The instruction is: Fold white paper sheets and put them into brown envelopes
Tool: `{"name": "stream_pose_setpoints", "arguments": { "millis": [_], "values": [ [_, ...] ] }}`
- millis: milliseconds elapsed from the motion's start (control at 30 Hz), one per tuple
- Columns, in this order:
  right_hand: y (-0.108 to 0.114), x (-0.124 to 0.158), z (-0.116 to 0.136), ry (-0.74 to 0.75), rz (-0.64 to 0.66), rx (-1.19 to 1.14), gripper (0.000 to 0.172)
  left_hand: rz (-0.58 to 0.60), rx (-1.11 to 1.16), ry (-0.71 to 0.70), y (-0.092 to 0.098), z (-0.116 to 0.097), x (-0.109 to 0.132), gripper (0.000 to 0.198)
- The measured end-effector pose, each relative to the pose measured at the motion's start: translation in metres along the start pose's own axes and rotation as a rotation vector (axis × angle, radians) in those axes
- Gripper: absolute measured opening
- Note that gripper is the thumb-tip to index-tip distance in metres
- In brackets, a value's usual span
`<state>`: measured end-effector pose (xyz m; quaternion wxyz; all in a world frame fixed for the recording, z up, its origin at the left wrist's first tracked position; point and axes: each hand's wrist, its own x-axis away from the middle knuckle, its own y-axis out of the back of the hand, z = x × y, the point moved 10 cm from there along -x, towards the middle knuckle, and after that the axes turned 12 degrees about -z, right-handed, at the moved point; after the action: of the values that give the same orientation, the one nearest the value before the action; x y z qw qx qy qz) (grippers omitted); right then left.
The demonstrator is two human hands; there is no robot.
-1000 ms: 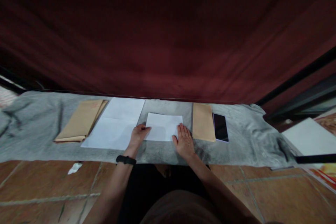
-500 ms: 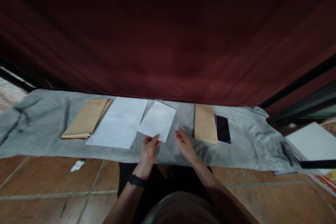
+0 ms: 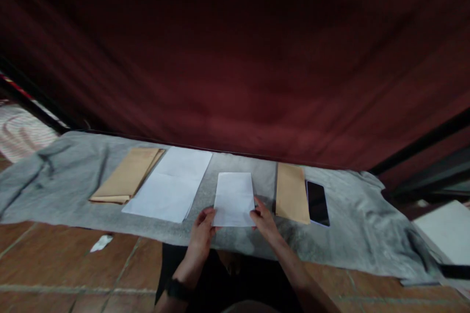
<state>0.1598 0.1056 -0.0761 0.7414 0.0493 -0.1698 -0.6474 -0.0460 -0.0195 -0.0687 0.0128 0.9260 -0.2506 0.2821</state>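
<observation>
A small white sheet of paper [image 3: 234, 195], apparently folded, is held between both hands near the front of the grey cloth. My left hand [image 3: 203, 226] pinches its lower left corner, thumb on top. At the lower right edge, my right hand [image 3: 263, 216] grips it the same way. To the left lies a stack of larger white paper [image 3: 171, 183]. Brown envelopes [image 3: 127, 174] rest beyond that stack. Right of my right hand is another brown envelope or small pile [image 3: 292, 193].
A phone [image 3: 317, 203] lies beside the right-hand envelope. The grey cloth [image 3: 352, 225] covers the long surface, with a dark red curtain [image 3: 235, 83] behind. A white scrap [image 3: 101, 243] is on the tiled floor. A white panel [image 3: 446, 232] stands at far right.
My right hand has moved from open beside the paper to gripping its right edge. The paper has turned from tilted to straight and come nearer to me. The view has shifted slightly.
</observation>
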Motion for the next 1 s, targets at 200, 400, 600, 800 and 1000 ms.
{"name": "stream_pose_setpoints", "arguments": {
  "millis": [200, 400, 600, 800, 1000],
  "values": [
    [0.015, 0.011, 0.044, 0.448, -0.165, 0.400, 0.051, 0.122, -0.257, -0.076, -0.018, -0.014, -0.008, 0.038],
    [-0.005, 0.063, 0.071, 0.891, -0.057, 0.621, 0.055, 0.179, -0.283, -0.065, -0.026, -0.015, -0.003, 0.043],
    [-0.017, 0.080, 0.063, 0.967, 0.044, 0.725, 0.055, 0.101, -0.481, -0.304, -0.004, -0.033, 0.000, 0.039],
    [-0.019, 0.078, 0.061, 0.950, 0.022, 0.734, 0.054, 0.058, -0.956, -1.111, -0.057, -0.080, 0.044, 0.036],
    [-0.021, 0.076, 0.059, 0.936, 0.026, 0.745, 0.050, 0.401, -1.180, -1.340, -0.141, -0.040, 0.042, 0.048]
  ]
}}
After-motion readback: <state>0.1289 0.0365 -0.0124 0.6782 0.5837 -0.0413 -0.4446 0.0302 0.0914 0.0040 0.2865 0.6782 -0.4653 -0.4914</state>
